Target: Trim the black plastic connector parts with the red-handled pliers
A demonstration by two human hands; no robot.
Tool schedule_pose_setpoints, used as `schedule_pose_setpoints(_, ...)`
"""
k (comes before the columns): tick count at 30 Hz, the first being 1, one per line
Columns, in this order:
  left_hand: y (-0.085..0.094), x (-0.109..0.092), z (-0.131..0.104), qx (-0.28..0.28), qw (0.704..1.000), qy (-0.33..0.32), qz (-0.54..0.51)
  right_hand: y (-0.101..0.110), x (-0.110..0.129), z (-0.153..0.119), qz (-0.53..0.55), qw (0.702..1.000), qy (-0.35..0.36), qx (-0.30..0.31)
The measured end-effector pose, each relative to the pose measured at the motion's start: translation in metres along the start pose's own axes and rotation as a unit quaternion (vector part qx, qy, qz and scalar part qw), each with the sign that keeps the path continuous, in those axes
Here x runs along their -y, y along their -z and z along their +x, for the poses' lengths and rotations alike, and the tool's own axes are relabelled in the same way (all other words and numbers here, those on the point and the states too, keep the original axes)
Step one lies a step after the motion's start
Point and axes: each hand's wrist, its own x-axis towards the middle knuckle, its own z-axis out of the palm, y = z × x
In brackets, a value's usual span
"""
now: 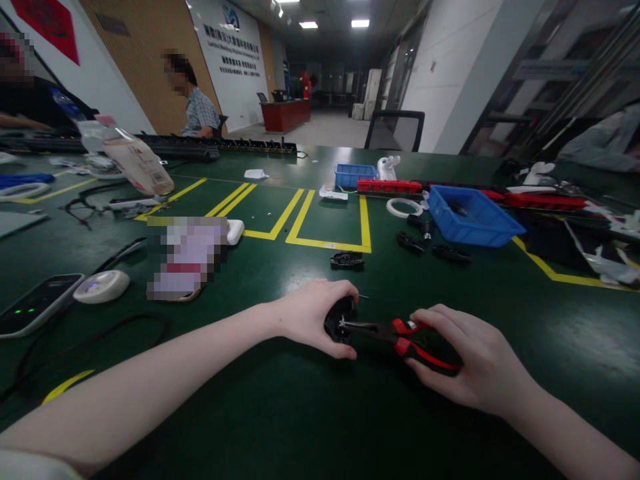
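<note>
My left hand (320, 313) is wrapped round a small black plastic part (336, 321), holding it on or just over the green table (280, 413). In my right hand (465, 357) is a pair of needle-nose pliers (400, 335) with red and black handles. The jaw tips of the pliers reach into the black part, at a small shiny metal piece whose kind I cannot make out. A thin metal pin (364, 297) shows just beyond my left fingertips. Farther forward lies another black plastic part (347, 260).
Several black parts (411, 241) lie by a blue bin (470, 217) at the right. A smaller blue basket (355, 175) stands behind a red strip (390, 186). To the left are a phone (187, 260), a white round device (101, 287), cables and a bottle (137, 160). Two people sit beyond.
</note>
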Motion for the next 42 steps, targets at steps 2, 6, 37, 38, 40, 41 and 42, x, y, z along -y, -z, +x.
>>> schedule_pose_setpoints(2, 0.000, -0.001, 0.000, -0.002, 1.000, 0.010, 0.000, 0.000, 0.002, 0.001, 0.034, 0.998, -0.038, 0.025)
schedule_pose_setpoints(6, 0.000, -0.003, 0.000, -0.007, 1.000, 0.018, 0.004, -0.001, 0.008, 0.003, 0.097, 0.988, -0.113, 0.045)
schedule_pose_setpoints(37, -0.001, -0.003, -0.001, -0.002, 1.000, -0.009, 0.012, -0.004, -0.007, -0.006, -0.026, 0.999, 0.007, -0.029)
schedule_pose_setpoints(38, -0.002, -0.001, -0.001, -0.009, 1.000, -0.015, 0.018, -0.005, -0.007, -0.006, -0.019, 0.999, 0.003, -0.025)
schedule_pose_setpoints(40, -0.005, 0.002, 0.000, -0.016, 0.999, -0.020, 0.030, -0.005, -0.006, -0.005, 0.001, 1.000, -0.008, -0.017)
schedule_pose_setpoints(41, -0.006, 0.003, 0.000, -0.018, 0.999, -0.018, 0.034, -0.006, -0.005, -0.004, 0.014, 1.000, -0.020, -0.013)
schedule_pose_setpoints(42, -0.007, 0.004, 0.000, -0.018, 0.999, -0.014, 0.035, -0.006, -0.004, -0.003, 0.031, 0.999, -0.037, -0.008)
